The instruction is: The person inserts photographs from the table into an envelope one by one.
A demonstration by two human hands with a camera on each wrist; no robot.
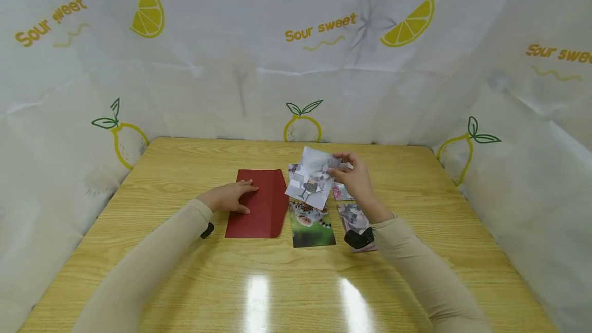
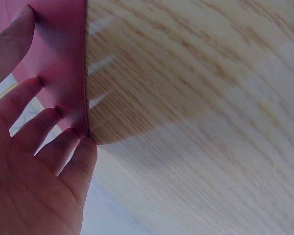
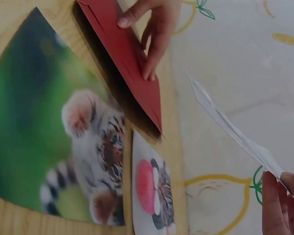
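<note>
A red envelope (image 1: 263, 222) lies on the wooden table, its flap edge toward the right. My left hand (image 1: 227, 197) rests on its left part with fingers spread; in the left wrist view the fingertips press on the red paper (image 2: 59, 58). Between thumb and fingers, my right hand (image 1: 356, 181) pinches the right edge of a pale picture card (image 1: 319, 166) with a greyish animal print. The card is raised and tilted above other pictures. Seen from the right wrist, it (image 3: 225, 122) appears nearly edge-on, held at its lower end by the right hand (image 3: 279, 205).
A tiger cub picture (image 1: 314, 233) lies right of the envelope. Another animal picture (image 1: 352, 217) is partly covered by the right wrist's black strap (image 1: 359, 239). More pictures lie behind, including one with a pink patch (image 1: 342, 192). A lemon-print cloth (image 1: 222, 102) hangs around the table.
</note>
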